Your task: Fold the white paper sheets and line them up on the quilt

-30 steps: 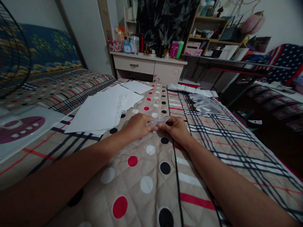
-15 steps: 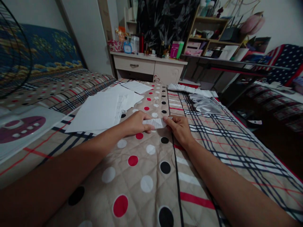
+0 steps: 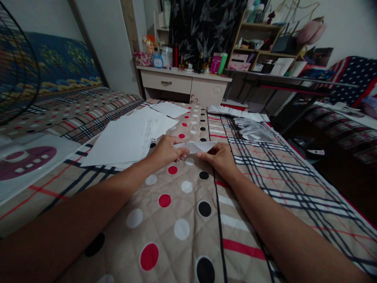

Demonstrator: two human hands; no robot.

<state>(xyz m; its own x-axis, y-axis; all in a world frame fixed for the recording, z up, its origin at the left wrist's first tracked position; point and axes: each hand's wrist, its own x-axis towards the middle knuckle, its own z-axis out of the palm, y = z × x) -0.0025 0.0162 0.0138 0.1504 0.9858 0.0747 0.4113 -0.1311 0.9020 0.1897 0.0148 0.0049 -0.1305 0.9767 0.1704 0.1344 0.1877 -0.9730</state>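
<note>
A narrow folded strip of white paper, faintly lined, is stretched between my two hands just above the bedspread. My left hand pinches its left end between thumb and fingers. On the other end, my right hand has its thumb pressed along the lower edge, the fingers curled behind. A fold of the paper stands up near the right thumb. Left of my left hand lies a spread of white paper sheets, one with writing along its edge.
To the right lie a pile of folded paper pieces and a long row of packed folded paper. A plastic bag with a purple print lies at left, near a fan. Beyond the bed stands a white dresser.
My right thumb has slid left along the paper strip, and a flap now shows raised at its right end. My left fingers have shifted slightly on the strip.
</note>
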